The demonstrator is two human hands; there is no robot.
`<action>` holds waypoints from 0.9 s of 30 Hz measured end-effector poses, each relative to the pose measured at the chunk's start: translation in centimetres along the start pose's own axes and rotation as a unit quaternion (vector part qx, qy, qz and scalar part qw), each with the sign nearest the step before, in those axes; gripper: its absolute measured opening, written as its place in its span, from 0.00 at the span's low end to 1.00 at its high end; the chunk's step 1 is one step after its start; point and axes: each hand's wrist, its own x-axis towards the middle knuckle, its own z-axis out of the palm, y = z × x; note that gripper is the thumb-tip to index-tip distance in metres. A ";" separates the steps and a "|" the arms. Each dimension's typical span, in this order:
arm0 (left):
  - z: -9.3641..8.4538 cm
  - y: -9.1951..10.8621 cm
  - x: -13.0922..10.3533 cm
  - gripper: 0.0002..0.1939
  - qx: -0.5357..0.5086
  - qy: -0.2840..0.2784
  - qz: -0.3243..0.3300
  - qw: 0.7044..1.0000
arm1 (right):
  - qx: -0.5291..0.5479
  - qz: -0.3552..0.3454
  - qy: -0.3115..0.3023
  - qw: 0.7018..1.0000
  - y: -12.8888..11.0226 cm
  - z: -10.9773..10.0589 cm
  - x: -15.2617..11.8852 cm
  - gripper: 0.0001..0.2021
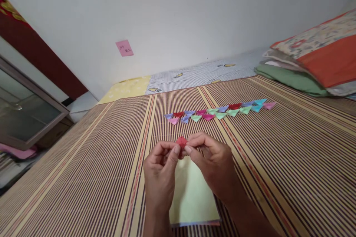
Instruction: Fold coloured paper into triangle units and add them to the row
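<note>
A small piece of folded red paper (pixel 181 142) is pinched between both hands, just above the striped mat. My left hand (pixel 161 166) grips its left side between thumb and fingers. On the other side, the thumb and index finger of my right hand (pixel 213 161) press on the paper. Fingertips cover its lower part, so its full shape is partly hidden. Beneath the hands lies a stack of paper sheets (pixel 196 196), pale green on top. Farther off, several folded paper triangles (pixel 208 117) in red, pink, green, blue and purple form two slanting rows.
The striped mat (pixel 91 177) covers the bed. Along the wall runs a checked cloth (pixel 191 77) beside a yellow cloth (pixel 128 87). Folded bedding (pixel 328 59) is piled at the right. A pink note (pixel 124 48) is on the wall; a glass-fronted cabinet (pixel 25 107) stands left.
</note>
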 end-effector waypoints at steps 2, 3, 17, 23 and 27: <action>0.1 0.2 -0.1 0.05 0.013 0.001 0.005 1.000 | -0.003 0.004 0.005 1.000 0.0 0.0 0.0 0.05; 0.1 0.2 -0.1 0.05 0.016 0.001 0.006 1.000 | -0.006 0.005 0.003 1.000 0.0 0.0 0.0 0.05; 0.5 0.0 0.0 0.10 -0.029 0.020 -0.026 0.999 | 0.002 0.040 0.003 0.999 0.4 -0.2 0.3 0.02; -0.1 -0.4 0.1 0.04 0.017 -0.017 -0.019 1.000 | -0.044 0.057 -0.013 0.997 -0.8 -0.5 0.5 0.03; -0.1 -0.6 0.1 0.05 0.004 -0.019 -0.028 0.999 | -0.013 0.095 -0.047 0.994 -0.8 -0.6 0.5 0.04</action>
